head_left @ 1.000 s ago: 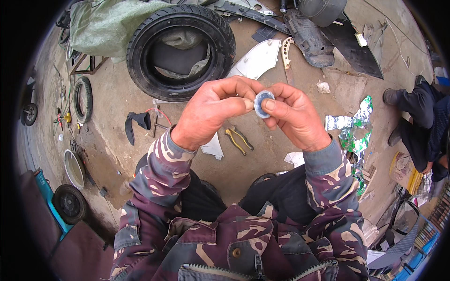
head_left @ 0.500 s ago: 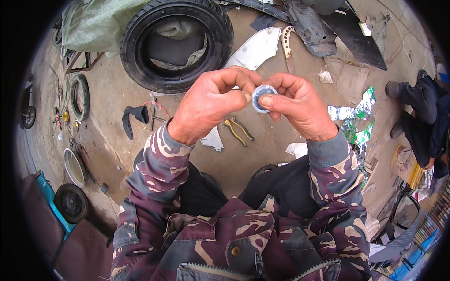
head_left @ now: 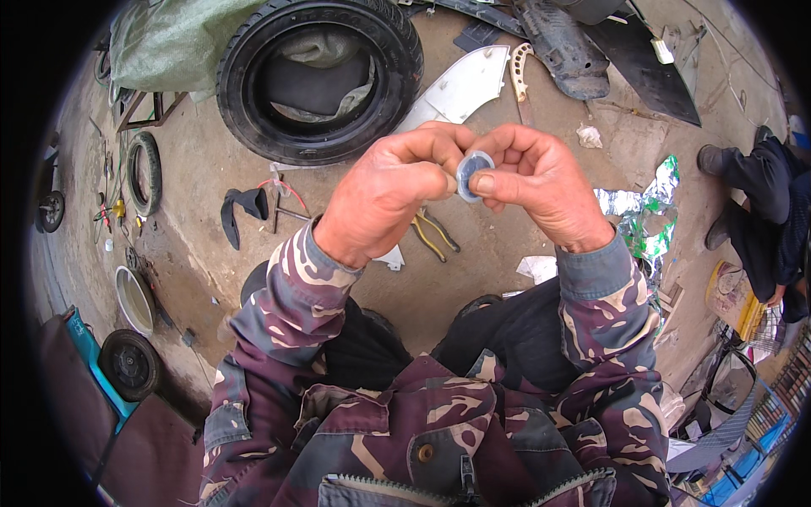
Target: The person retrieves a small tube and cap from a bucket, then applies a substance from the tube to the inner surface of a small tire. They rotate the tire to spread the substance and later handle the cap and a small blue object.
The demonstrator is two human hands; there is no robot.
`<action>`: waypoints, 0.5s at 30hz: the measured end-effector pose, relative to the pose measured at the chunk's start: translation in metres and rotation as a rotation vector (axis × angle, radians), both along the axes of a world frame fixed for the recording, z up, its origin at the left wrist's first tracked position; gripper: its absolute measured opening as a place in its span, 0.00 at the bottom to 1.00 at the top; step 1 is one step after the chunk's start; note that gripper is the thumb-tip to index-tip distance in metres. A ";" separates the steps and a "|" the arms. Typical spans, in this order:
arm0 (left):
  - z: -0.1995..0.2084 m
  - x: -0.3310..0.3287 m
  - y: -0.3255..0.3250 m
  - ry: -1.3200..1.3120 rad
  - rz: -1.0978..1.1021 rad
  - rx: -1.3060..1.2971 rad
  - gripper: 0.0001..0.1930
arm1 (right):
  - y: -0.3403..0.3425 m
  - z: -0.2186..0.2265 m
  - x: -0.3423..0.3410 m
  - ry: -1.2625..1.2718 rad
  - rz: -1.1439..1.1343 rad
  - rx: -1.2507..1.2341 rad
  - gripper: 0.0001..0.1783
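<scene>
A small round disc (head_left: 470, 173), dark blue-grey with a pale translucent rim, is held up between my hands in front of my chest. My right hand (head_left: 541, 182) pinches it, with the thumb flat on its dark face. At its left edge, my left hand (head_left: 384, 194) has thumb and forefinger pressed together; whether they grip the thin rim or film is too small to tell. On the floor beneath, yellow-handled pliers (head_left: 435, 235) are partly covered by my left hand.
A large black tyre (head_left: 232, 93) lies ahead on the left, beside a white panel (head_left: 473, 84) and a saw with a pale handle (head_left: 519, 72). Crumpled foil (head_left: 655, 207) is on the right. Another person's dark-trousered legs (head_left: 756, 186) show at the far right.
The disc has tilted so its face appears narrower. My left hand has shifted slightly right and now covers more of the pliers. My right hand still holds the disc.
</scene>
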State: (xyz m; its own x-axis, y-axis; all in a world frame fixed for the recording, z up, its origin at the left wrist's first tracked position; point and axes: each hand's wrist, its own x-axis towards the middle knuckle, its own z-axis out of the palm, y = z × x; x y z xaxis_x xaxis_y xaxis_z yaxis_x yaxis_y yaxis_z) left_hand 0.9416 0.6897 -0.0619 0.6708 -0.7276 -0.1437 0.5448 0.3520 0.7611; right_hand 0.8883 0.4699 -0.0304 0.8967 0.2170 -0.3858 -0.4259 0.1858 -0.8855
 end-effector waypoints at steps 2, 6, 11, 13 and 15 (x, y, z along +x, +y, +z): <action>-0.001 0.000 -0.001 0.032 -0.020 -0.014 0.07 | -0.001 0.000 0.000 0.010 0.006 -0.017 0.18; 0.003 -0.001 -0.001 0.000 -0.005 0.024 0.06 | -0.001 0.001 0.002 0.022 -0.004 -0.062 0.19; 0.004 -0.004 -0.004 -0.179 0.117 0.112 0.07 | 0.001 -0.003 0.001 0.080 -0.060 0.078 0.20; 0.002 -0.003 -0.005 -0.181 0.123 0.121 0.07 | 0.004 -0.006 0.001 0.118 -0.068 0.165 0.19; 0.001 -0.003 -0.005 -0.205 0.150 0.137 0.06 | 0.005 -0.008 0.000 0.180 -0.070 0.266 0.17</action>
State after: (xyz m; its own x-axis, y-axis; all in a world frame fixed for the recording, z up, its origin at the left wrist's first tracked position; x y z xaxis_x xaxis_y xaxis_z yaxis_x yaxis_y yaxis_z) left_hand 0.9383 0.6848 -0.0610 0.7946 -0.6012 -0.0843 0.3243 0.3029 0.8962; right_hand 0.8887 0.4748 -0.0379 0.8355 0.2722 -0.4773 -0.5493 0.4348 -0.7136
